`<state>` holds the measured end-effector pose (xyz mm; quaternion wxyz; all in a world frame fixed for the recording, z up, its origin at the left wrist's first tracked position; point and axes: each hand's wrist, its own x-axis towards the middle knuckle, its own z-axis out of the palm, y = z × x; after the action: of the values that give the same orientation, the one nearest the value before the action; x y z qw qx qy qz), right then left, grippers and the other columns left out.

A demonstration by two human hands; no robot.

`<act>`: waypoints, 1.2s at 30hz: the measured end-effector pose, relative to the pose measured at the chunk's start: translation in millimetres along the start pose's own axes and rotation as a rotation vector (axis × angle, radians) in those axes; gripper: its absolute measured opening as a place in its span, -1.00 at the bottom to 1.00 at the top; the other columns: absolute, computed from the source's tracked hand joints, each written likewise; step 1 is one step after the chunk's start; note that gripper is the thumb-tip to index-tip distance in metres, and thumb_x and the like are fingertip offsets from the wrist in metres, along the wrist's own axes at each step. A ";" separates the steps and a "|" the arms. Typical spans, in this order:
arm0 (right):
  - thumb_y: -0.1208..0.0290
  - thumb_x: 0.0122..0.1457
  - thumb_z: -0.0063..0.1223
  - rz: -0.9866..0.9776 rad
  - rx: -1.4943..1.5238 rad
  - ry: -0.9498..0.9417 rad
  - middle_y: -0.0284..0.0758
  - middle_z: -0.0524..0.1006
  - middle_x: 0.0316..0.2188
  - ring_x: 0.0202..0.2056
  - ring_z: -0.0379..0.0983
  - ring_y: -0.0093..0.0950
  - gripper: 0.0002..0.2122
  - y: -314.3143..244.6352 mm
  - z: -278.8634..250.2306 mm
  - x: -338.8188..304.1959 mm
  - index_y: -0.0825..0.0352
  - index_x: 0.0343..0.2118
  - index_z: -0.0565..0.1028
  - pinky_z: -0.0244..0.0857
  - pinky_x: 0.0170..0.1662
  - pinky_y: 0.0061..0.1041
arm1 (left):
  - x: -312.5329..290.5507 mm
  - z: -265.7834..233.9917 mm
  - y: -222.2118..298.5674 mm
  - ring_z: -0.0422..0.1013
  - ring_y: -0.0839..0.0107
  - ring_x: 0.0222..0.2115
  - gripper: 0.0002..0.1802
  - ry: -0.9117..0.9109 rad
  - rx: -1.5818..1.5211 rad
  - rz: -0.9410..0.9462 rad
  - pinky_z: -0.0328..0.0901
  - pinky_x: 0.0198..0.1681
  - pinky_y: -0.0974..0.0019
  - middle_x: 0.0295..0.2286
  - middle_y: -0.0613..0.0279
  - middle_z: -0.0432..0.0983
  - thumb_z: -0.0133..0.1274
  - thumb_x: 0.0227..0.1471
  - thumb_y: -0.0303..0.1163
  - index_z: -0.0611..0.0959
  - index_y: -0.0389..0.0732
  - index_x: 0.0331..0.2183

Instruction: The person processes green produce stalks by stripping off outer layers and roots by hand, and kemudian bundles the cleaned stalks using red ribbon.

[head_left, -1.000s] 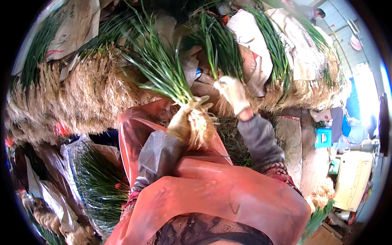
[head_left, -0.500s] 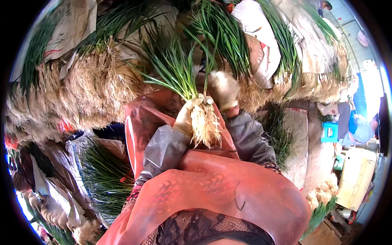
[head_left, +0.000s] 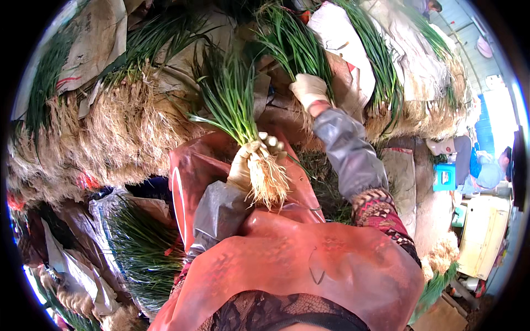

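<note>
My gloved left hand [head_left: 240, 168] is wrapped around a bunch of spring onions [head_left: 234, 102] over my lap. Its green leaves point away from me, and the pale stringy roots [head_left: 268, 179] hang toward my apron. The fingertips show to the right of the stems. Farther off and to the right, my gloved right hand [head_left: 309, 91] lies at the lower leaves of a heap of spring onions [head_left: 301, 47]. Its fingers are curled in against the stems there; the hand itself hides how many they grip.
A long bank of rooted spring onions [head_left: 132, 118] runs across the far side, partly under sacks [head_left: 91, 52]. More green leaves [head_left: 143, 248] lie at my left. A red apron [head_left: 309, 254] covers my lap. At the right are a blue stool [head_left: 445, 177] and a seated person [head_left: 490, 174].
My right hand has moved away from the held bunch, up and slightly right to the heap, its arm stretching out. The left hand with its bunch has sunk slightly and shifted left.
</note>
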<state>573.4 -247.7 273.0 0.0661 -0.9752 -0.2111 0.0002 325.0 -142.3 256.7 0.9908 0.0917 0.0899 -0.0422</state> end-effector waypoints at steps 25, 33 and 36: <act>0.17 0.20 0.01 -0.176 0.335 0.245 -0.19 0.44 -0.64 -0.60 0.42 -0.20 -0.74 -26.8 24.6 -139.6 0.27 -0.48 0.43 0.25 -0.55 -0.31 | 6.5 -17.0 -14.4 0.52 0.25 -0.37 -0.76 0.180 0.113 -0.251 0.48 -0.28 0.16 -0.35 0.09 0.55 0.07 0.00 -0.38 0.56 -0.30 -0.27; 0.32 0.21 0.01 0.243 1.510 -0.268 -0.30 0.58 -0.36 -0.33 0.51 -0.55 -0.76 -14.9 22.2 -137.7 0.39 -0.19 0.50 0.35 -0.26 -0.52 | -6.2 4.8 -7.7 0.52 0.29 -0.42 -0.79 0.154 0.109 -0.256 0.49 -0.37 0.21 -0.33 0.11 0.56 0.12 -0.06 -0.37 0.57 -0.23 -0.32; 0.33 0.21 -0.03 0.344 1.359 -0.464 -0.25 0.59 -0.29 -0.20 0.51 -0.49 -0.75 30.3 13.2 -169.1 0.33 -0.12 0.50 0.37 -0.15 -0.47 | -14.2 3.7 0.6 0.37 0.13 -0.10 -0.75 0.073 0.148 -0.226 0.43 -0.18 -0.04 -0.09 0.04 0.41 0.12 -0.10 -0.39 0.57 -0.23 -0.29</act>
<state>431.4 -343.0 251.4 0.6083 -0.7135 -0.0173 0.3474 311.8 -141.4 263.0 0.9664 0.1551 0.1320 -0.1567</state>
